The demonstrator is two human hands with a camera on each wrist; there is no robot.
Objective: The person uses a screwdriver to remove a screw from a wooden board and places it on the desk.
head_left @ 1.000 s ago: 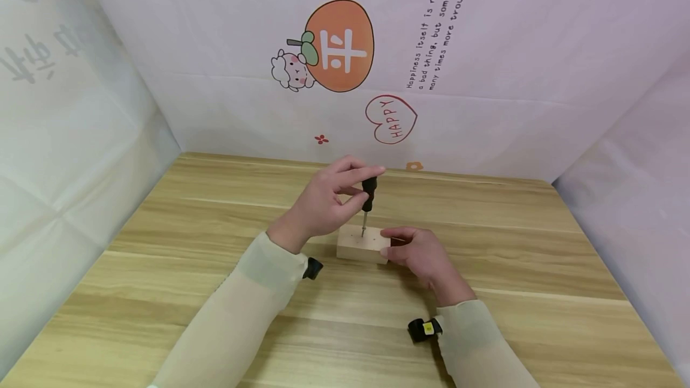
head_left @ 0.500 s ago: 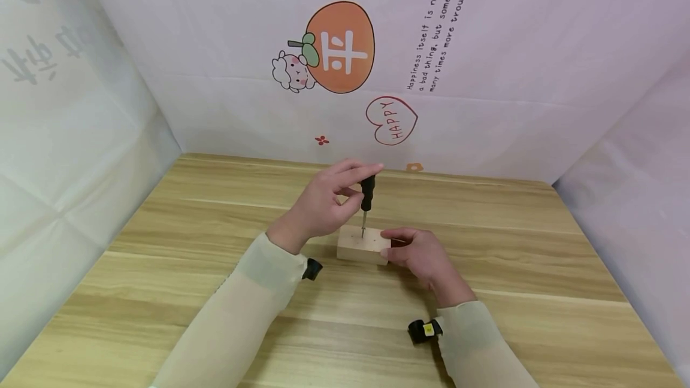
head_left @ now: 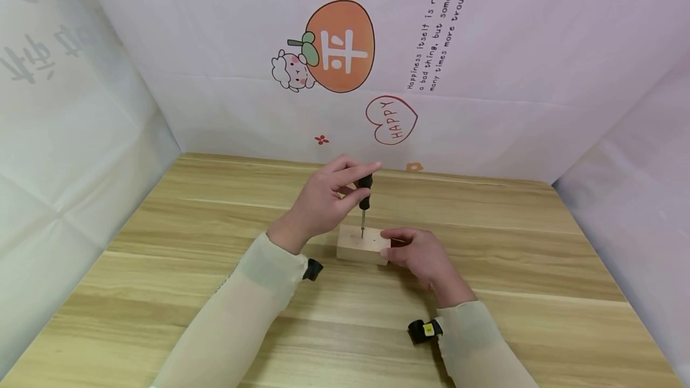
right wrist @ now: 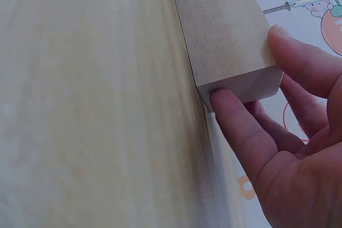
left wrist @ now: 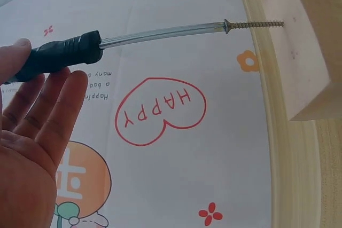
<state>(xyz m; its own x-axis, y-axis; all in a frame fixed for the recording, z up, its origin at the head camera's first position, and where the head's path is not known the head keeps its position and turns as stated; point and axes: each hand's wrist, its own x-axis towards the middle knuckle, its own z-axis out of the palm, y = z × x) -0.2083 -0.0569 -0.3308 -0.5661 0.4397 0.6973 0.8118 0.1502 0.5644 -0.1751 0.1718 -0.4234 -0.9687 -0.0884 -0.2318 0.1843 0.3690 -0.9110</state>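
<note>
My left hand (head_left: 320, 199) holds a black-handled screwdriver (left wrist: 69, 53) between thumb and fingers, with the index finger stretched over the handle's top. The shaft stands nearly upright, its tip at the head of a long threaded screw (left wrist: 256, 24). That screw's point meets the top face of a pale wooden block (head_left: 362, 251), and most of its thread shows above the wood. Small dark holes or marks (left wrist: 293, 55) lie on the same face. With my right hand (head_left: 423, 256) I grip the block's right end; in the right wrist view the thumb (right wrist: 240, 121) presses the end face.
The block rests on a wood-grain table (head_left: 215, 244) near its back edge. Behind it rises a white printed sheet (head_left: 237, 106), with further white sheets at both sides. Black wrist cameras (head_left: 423, 330) sit at both cuffs.
The screwdriver's handle has leaned slightly left. My left thumb drew back from the handle, then came forward onto it again. The right hand and the block have stayed put.
</note>
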